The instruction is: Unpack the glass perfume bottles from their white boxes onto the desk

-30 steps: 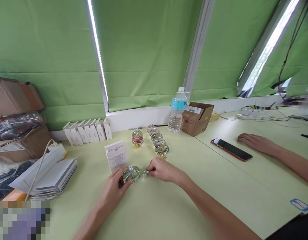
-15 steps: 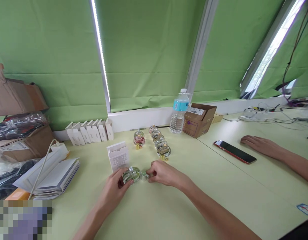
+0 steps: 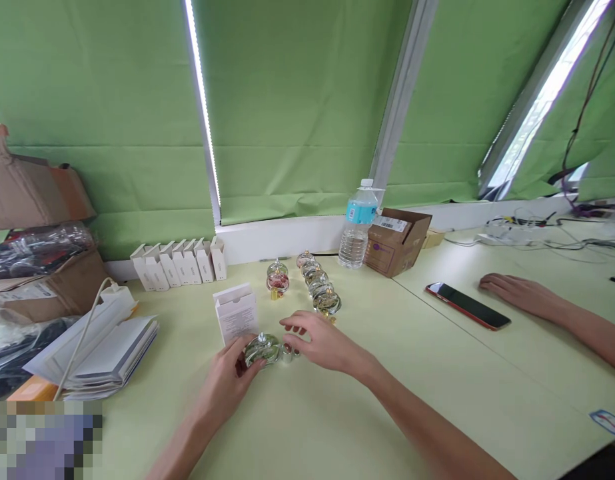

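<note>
My left hand (image 3: pixel 230 377) grips a round clear glass bottle (image 3: pixel 262 348) lying on the pale yellow table (image 3: pixel 307 413). A small silver cap (image 3: pixel 287 353) sits at the bottle's right end. Just above that cap, my right hand (image 3: pixel 323 343) hovers with its fingers spread apart and nothing in them. A small white box (image 3: pixel 234 317) stands upright right behind the bottle. Further back, a row of similar glass bottles (image 3: pixel 321 290) and a pink-tinted bottle (image 3: pixel 277 278) stand on the table.
Several white boxes (image 3: pixel 180 264) line the wall at the back left. A water bottle (image 3: pixel 356 225) and a brown carton (image 3: pixel 397 241) stand behind. Flat white packs (image 3: pixel 100 350) lie at left. Another person's hand (image 3: pixel 517 293) rests by a phone (image 3: pixel 468 306) at right.
My right hand has let go of the silver cap and lifted, with its fingers now spread. My left hand still holds the glass bottle in the same spot.
</note>
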`<state>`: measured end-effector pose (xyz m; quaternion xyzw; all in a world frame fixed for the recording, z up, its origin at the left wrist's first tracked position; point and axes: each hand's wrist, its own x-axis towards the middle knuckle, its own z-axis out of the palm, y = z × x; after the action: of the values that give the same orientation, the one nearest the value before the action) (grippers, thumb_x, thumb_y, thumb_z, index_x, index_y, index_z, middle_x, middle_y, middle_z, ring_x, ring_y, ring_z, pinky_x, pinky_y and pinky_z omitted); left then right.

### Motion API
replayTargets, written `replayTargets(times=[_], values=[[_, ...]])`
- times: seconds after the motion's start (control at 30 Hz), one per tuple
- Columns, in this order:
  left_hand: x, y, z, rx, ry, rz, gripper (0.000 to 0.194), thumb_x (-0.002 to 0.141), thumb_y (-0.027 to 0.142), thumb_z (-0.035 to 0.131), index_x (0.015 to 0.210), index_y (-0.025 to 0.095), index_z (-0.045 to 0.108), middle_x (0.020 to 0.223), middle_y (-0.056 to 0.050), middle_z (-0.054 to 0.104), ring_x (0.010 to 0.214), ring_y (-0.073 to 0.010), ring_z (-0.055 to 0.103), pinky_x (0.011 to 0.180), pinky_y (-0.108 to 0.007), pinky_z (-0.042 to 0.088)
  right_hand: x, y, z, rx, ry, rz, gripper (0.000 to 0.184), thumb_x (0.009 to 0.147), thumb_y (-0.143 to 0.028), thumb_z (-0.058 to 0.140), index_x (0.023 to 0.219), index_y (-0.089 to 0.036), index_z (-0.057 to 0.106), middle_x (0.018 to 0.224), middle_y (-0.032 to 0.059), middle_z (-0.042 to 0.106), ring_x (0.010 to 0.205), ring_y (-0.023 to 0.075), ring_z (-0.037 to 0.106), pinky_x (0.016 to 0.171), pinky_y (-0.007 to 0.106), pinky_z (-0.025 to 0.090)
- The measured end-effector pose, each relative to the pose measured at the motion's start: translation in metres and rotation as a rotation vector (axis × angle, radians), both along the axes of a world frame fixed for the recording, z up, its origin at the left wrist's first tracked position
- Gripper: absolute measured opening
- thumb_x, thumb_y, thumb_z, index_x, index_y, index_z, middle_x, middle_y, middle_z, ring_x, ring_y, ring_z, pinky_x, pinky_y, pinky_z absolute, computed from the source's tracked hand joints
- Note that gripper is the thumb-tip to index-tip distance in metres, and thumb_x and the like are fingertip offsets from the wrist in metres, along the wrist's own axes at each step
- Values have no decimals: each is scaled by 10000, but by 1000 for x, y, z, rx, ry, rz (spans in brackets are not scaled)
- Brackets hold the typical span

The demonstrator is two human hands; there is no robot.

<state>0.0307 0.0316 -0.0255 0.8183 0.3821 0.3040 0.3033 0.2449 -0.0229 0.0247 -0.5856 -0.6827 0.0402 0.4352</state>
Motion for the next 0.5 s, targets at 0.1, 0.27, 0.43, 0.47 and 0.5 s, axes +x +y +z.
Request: replayTargets(times=[0.1, 0.27, 0.43, 0.47, 0.5], values=[[0, 1, -2, 19, -22, 9, 307, 857, 406, 531, 1120, 253, 577, 871, -13, 632, 605, -130, 533, 589, -268, 473, -13, 3, 0, -242, -90, 266, 384, 827, -357, 614, 1187, -225, 626, 1095, 77, 666, 998, 221, 610, 829, 323, 487], [0, 3, -2, 50, -57, 31, 350, 842, 436, 547, 1127, 234, 569, 930, -33, 631, 619, -130, 559, 596, -279, 500, -24, 9, -7, -280, -101, 280, 256, 835, -246, 610, 1081, -200, 660, 996, 62, 676, 921, 209, 615, 771, 290, 486], [-2, 1, 6, 113, -108, 119, 379, 838, 472, 551, 1119, 218, 546, 946, -45, 630, 613, -125, 565, 598, -275, 510, -16, 13, -1, -169, -86, 225, 251, 850, -213, 607, 1098, -214, 643, 1048, 61, 672, 981, 212, 592, 855, 327, 460], [-3, 1, 8, 137, -106, 144, 362, 846, 470, 540, 1106, 218, 549, 948, -47, 630, 610, -123, 562, 596, -272, 506, -12, 14, 0, -151, -68, 191, 254, 855, -229, 603, 1106, -211, 639, 1059, 67, 670, 974, 213, 595, 851, 334, 464], [-3, 0, 9, 161, -105, 168, 344, 854, 468, 527, 1089, 218, 554, 952, -49, 628, 604, -121, 556, 588, -269, 500, -8, 16, 0, -136, -47, 151, 266, 858, -246, 600, 1119, -206, 634, 1076, 74, 666, 967, 216, 600, 839, 338, 473]])
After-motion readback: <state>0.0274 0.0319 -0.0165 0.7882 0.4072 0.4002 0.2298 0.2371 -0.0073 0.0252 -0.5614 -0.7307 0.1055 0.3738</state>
